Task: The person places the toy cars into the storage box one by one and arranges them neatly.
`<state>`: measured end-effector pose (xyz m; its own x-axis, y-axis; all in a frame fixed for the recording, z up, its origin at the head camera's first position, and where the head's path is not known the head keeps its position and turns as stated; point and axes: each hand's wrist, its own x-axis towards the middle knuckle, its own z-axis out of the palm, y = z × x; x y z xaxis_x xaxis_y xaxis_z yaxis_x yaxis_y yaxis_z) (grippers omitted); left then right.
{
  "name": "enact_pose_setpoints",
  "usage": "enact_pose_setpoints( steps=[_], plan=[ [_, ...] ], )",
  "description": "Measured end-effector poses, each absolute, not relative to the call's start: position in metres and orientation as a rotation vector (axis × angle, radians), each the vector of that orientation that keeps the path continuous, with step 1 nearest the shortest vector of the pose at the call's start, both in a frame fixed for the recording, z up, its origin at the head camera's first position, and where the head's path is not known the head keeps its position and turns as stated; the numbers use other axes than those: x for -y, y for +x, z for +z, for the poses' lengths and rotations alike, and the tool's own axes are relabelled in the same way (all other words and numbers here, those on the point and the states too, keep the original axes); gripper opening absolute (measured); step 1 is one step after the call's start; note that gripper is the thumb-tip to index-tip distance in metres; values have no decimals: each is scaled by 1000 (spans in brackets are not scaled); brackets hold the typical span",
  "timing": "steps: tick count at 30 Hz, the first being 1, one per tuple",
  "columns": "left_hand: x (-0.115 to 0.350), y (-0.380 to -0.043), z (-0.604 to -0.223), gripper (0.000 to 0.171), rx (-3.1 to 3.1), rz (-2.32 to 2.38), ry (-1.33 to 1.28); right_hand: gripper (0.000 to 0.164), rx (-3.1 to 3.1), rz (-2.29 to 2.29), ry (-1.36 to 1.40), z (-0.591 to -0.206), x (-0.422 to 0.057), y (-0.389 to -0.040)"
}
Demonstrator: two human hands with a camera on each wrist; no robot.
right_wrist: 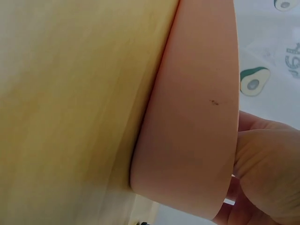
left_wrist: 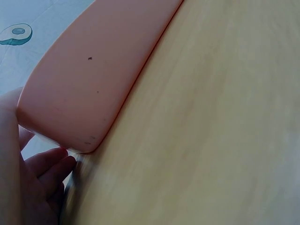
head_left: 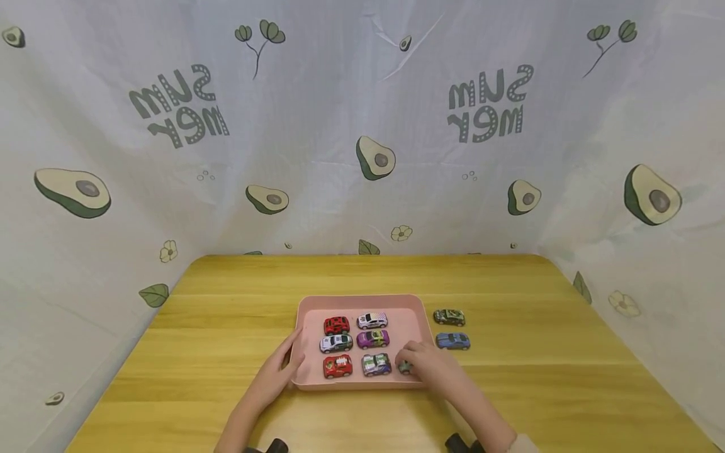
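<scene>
A shallow pink tray (head_left: 362, 385) holds several small toy cars in rows. My left hand (head_left: 275, 372) holds the tray's left side, its thumb over the rim; in the left wrist view, fingers (left_wrist: 58, 168) lie by the outer corner. Inside the tray's right part, my right hand (head_left: 428, 363) pinches a greenish toy car (head_left: 404, 367), mostly hidden under the fingers. To its left are a green-and-white car (head_left: 376, 364) and a red car (head_left: 337, 366). Behind them sit a purple car (head_left: 373, 339), a white car (head_left: 336, 343), a red-and-black car (head_left: 337, 325) and a white-and-purple car (head_left: 372, 321).
Right of the tray, a camouflage-patterned car (head_left: 449, 317) and a blue car (head_left: 452, 341) lie on the wooden table (head_left: 226, 327). A white avocado-print curtain (head_left: 328, 170) hangs behind and at both sides. Two black objects (head_left: 277, 445) show at the bottom edge.
</scene>
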<state>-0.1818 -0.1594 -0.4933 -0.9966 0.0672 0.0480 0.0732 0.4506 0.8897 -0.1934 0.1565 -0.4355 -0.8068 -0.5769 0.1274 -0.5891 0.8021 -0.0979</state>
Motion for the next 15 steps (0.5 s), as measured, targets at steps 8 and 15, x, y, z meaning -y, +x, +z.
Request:
enact_pose_setpoints(
  steps=[8, 15],
  plan=[
    [160, -182, -492, 55, 2673, -1646, -133, 23, 2872, 171, 919, -433, -156, -194],
    [160, -181, -492, 56, 2671, -1651, -126, 30, 2891, 226, 869, -432, -159, -192]
  ],
)
